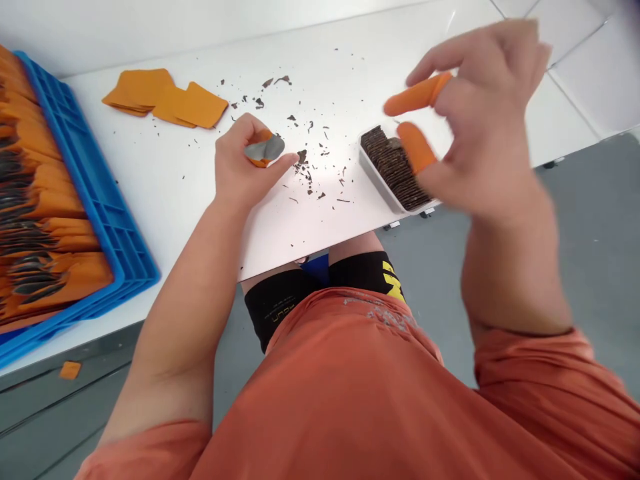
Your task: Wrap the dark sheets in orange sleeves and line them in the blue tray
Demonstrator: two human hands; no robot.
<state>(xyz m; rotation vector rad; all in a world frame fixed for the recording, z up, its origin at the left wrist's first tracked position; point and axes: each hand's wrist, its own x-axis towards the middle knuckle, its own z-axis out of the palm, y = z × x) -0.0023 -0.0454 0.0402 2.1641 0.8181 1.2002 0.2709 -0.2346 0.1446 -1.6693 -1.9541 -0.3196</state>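
Gleams smooth across the worktop [175, 200]. Looks like ribbed, moulded plastic at the blue crate [127, 247] on the left end, matt and papery on the orange pouches [193, 107] by the far edge, greyish and faintly metallic inside the held pouch [265, 149]. Turns to smooth plastic around the tray [376, 177] at the near edge, rough on its dark slices [395, 167], rubbery on the finger cots [417, 97].
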